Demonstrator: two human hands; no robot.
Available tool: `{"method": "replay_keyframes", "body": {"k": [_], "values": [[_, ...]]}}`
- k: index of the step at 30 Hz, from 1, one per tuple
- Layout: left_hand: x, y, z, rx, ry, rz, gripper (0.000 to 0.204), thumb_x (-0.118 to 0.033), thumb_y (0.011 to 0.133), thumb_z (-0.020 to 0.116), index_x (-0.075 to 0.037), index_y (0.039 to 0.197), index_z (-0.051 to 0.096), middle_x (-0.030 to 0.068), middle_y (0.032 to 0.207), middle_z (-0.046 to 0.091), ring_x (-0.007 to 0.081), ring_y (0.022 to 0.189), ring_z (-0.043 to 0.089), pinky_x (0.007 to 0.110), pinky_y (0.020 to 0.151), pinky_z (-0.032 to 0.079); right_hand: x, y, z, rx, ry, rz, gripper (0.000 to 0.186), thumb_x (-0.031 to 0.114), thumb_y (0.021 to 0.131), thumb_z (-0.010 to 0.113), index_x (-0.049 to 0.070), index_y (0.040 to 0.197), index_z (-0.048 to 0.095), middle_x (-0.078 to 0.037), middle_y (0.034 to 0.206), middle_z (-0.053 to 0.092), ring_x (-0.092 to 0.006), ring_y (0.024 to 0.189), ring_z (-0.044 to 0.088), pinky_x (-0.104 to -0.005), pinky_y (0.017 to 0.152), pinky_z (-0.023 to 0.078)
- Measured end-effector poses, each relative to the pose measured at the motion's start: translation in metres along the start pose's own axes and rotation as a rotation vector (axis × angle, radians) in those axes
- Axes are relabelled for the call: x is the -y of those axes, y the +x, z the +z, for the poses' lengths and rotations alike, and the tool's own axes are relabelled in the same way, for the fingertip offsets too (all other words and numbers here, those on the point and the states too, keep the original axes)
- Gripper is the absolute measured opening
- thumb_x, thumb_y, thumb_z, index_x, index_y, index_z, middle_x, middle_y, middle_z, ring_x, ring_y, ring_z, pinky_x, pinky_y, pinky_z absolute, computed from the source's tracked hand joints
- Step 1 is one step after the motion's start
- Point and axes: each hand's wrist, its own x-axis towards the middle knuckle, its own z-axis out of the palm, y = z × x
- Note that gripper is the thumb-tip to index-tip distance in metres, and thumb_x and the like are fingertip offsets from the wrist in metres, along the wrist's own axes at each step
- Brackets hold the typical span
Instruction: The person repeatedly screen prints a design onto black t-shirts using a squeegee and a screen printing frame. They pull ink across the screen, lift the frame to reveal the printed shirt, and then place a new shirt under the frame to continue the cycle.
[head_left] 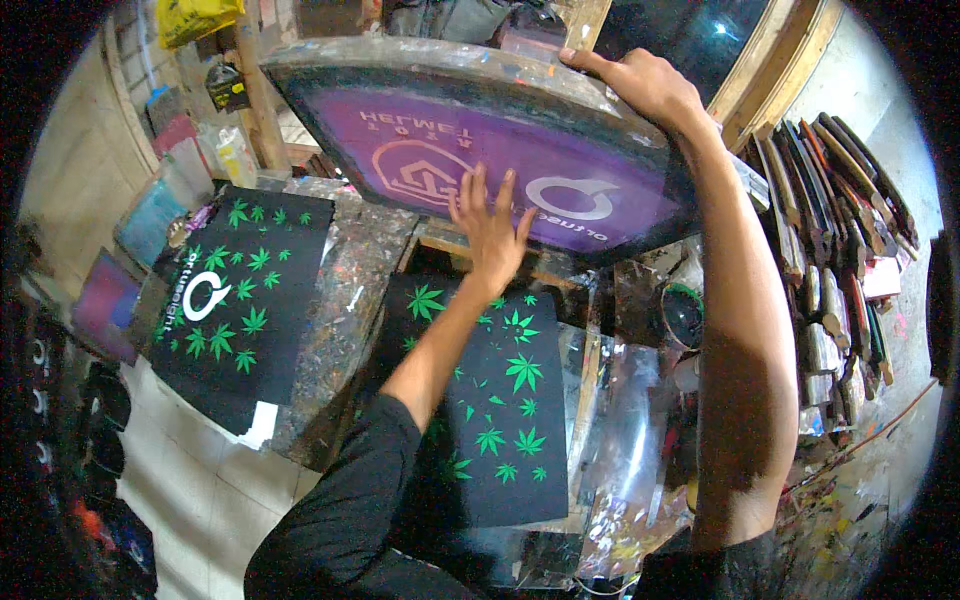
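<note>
A screen printing frame [510, 145] with purple mesh and pale logo shapes stands tilted up at the far side of the bench. My right hand [650, 85] grips its upper edge near the right corner; some of the fingers are hidden behind the rim. Against the mesh, my left hand [490, 235] lies with fingers spread, holding nothing. Below it is a black fabric piece [500, 420] printed with green leaves, partly covered by my left forearm. To the left lies a similar black fabric piece [275, 340], with green leaves and a white logo.
Wooden-handled squeegees [830, 220] are stacked at the right. Near my right forearm sits a round dark container [683, 312]. The bench [360, 270] is stained with paint. Several coloured panels [152, 222] lean at the left, and a yellow bag [198, 20] hangs at the upper left.
</note>
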Motion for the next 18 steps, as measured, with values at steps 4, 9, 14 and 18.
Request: {"method": "replay_keyframes", "body": {"k": [4,9,14,18], "values": [[-0.137,-0.119,-0.083,0.483,-0.538,0.618,0.037,-0.025,0.09,0.067,0.001,0.116,0.064,0.0243,0.142,0.051,0.0397,0.141,0.041,0.059,0.116,0.031,0.008,-0.02,-0.004,-0.002,0.02,0.021,0.103,0.094,0.074,0.048,-0.001,0.101,0.079,-0.03,0.104,0.073,-0.0427,0.106,0.071,-0.049,0.095,0.053],[-0.204,-0.264,-0.178,1.253,-0.621,0.548,0.069,-0.062,0.094,0.056,-0.022,0.149,0.047,0.0104,0.158,0.042,0.0341,0.151,0.029,0.069,0.12,0.013,0.011,-0.05,-0.001,-0.05,0.017,0.037,0.102,0.094,0.076,0.047,-0.001,0.1,0.078,-0.03,0.105,0.073,-0.0436,0.104,0.071,-0.0504,0.093,0.054],[-0.023,-0.208,-0.297,1.097,-0.208,-0.035,0.059,-0.045,0.091,0.068,-0.01,0.138,0.058,0.0181,0.141,0.055,0.0384,0.135,0.047,0.055,0.118,0.026,0.015,-0.063,0.003,-0.063,0.016,0.045,0.104,0.094,0.075,0.046,-0.001,0.105,0.077,-0.029,0.111,0.072,-0.0437,0.107,0.07,-0.0514,0.094,0.055],[0.057,-0.175,-0.363,1.277,0.327,0.175,0.073,-0.053,0.093,0.062,-0.016,0.154,0.045,0.0161,0.162,0.035,0.0397,0.15,0.029,0.062,0.121,0.017,0.019,-0.065,0.002,-0.102,0.01,0.056,0.102,0.093,0.075,0.047,0.0,0.106,0.077,-0.028,0.112,0.072,-0.0433,0.107,0.07,-0.0505,0.095,0.055]]}}
